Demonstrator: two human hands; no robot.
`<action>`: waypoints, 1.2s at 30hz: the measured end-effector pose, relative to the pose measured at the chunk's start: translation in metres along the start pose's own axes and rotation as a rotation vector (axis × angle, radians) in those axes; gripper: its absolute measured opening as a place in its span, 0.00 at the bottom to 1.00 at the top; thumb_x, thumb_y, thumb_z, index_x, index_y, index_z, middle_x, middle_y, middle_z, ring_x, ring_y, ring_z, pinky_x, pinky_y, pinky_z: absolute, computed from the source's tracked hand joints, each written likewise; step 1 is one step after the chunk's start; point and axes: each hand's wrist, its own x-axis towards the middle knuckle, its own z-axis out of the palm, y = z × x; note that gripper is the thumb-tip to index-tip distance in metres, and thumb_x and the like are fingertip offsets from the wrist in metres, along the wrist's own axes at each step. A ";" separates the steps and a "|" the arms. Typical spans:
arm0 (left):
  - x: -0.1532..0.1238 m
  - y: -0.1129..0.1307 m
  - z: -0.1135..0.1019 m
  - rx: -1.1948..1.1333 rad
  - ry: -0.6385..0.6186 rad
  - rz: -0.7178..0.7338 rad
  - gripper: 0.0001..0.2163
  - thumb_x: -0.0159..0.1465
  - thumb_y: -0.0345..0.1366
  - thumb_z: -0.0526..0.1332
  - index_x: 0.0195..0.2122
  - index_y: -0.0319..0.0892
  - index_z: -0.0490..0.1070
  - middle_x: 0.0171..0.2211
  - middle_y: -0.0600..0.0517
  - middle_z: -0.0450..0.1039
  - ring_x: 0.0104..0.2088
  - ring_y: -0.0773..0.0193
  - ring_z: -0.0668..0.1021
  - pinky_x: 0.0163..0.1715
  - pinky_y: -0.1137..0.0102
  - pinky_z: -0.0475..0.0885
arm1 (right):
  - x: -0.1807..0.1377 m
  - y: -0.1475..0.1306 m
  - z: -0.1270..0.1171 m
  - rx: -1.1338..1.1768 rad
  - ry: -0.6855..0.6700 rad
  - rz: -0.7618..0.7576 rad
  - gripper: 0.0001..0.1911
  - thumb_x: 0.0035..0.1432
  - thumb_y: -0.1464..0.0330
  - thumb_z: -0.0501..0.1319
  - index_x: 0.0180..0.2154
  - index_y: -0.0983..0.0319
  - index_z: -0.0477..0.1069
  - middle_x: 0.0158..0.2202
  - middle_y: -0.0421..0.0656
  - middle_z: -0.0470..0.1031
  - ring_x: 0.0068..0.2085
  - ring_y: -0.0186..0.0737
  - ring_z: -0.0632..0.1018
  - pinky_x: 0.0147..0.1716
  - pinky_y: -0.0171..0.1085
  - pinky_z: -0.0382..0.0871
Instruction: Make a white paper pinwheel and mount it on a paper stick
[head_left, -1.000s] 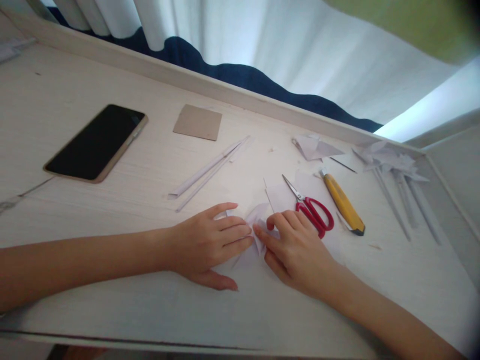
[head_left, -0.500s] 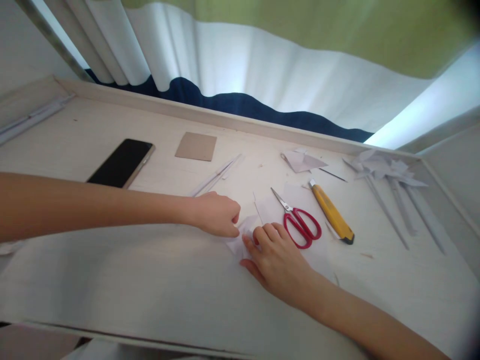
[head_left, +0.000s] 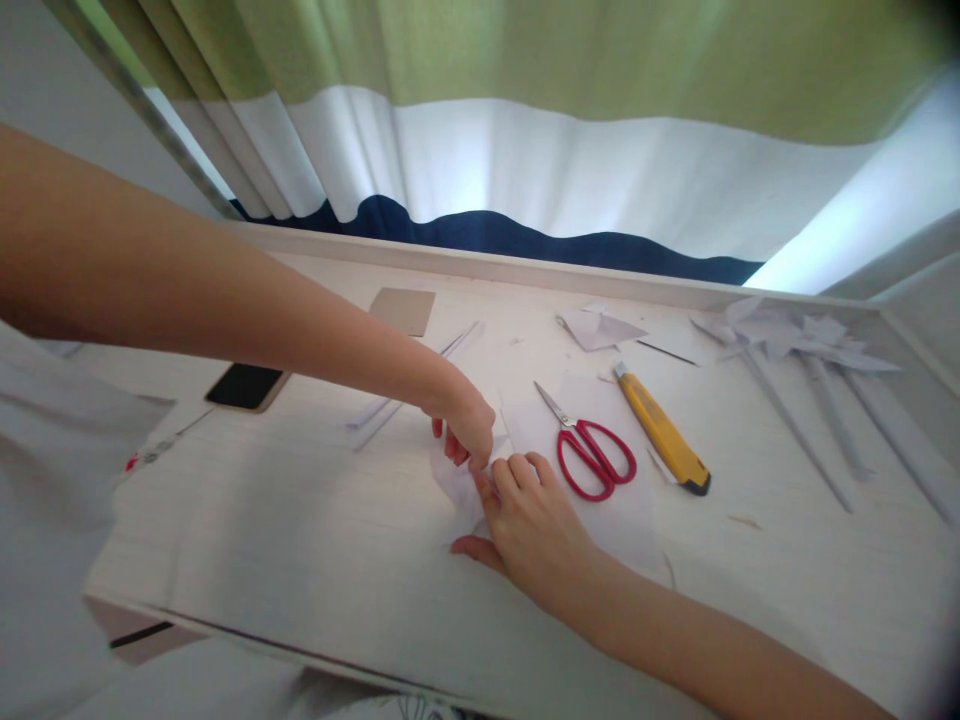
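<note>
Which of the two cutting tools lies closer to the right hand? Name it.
The red-handled scissors, just beside the right hand pressing the paper; the yellow knife lies farther right, beyond them.

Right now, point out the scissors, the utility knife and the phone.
scissors point(head_left: 570, 428): head view, pivot where the blades cross.
utility knife point(head_left: 661, 430): head view, middle of yellow body.
phone point(head_left: 244, 386): head view, dark screen.

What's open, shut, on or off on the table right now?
Phone, screen dark.
Scissors, shut, lying flat.
Yellow cutter, lying flat; blade too small to tell.
Folded paper, pinched by left hand, pressed down by right hand.
Paper pinwheels, lying flat.
</note>
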 end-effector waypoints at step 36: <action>-0.018 0.007 0.033 -0.042 0.459 -0.079 0.12 0.47 0.39 0.57 0.31 0.38 0.70 0.26 0.50 0.72 0.26 0.63 0.71 0.21 0.73 0.60 | -0.007 0.001 0.000 0.167 0.057 0.120 0.31 0.50 0.49 0.51 0.39 0.71 0.70 0.33 0.51 0.68 0.38 0.47 0.65 0.42 0.46 0.55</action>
